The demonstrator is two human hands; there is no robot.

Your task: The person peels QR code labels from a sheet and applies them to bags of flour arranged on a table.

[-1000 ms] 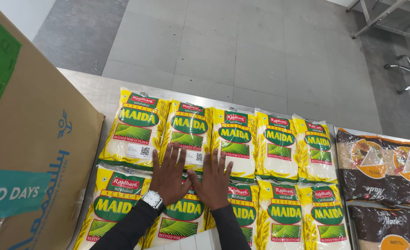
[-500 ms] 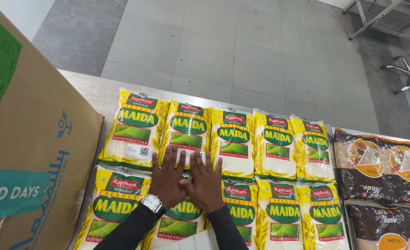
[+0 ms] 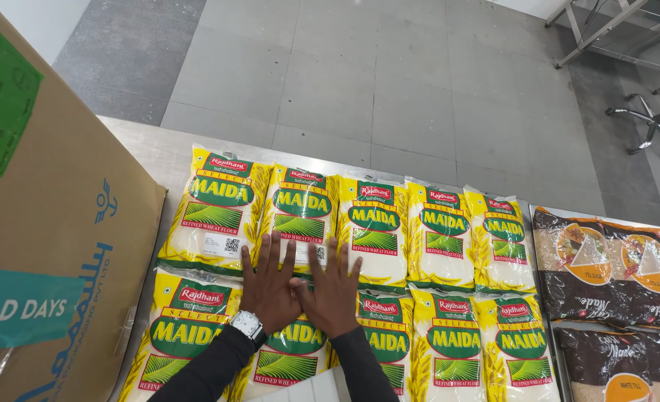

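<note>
Both hands lie flat, side by side, low in the middle of the frame. The left hand (image 3: 270,286), with a silver wristwatch (image 3: 246,324) on its wrist, and the right hand (image 3: 333,294) have their fingers spread wide. They hold nothing; they only press down on the yellow and green plastic flour bag (image 3: 289,350) in the front row, and the fingertips reach onto the bag behind it (image 3: 298,212). The thumbs touch in the middle. These soft bags lie in two neat rows on a grey metal table (image 3: 140,145). To do this pressing well, the person would likely do best to keep the palms flat and push gently and evenly, so the bag goes flat and does not slide out of its row or burst. A big brown cardboard box (image 3: 39,246) stands at the left, and dark brown packets (image 3: 605,260) lie at the right. Compared with one second ago, the right hand has slid left, so the two hands are closer and now touch. The bags look the same as before.
</note>
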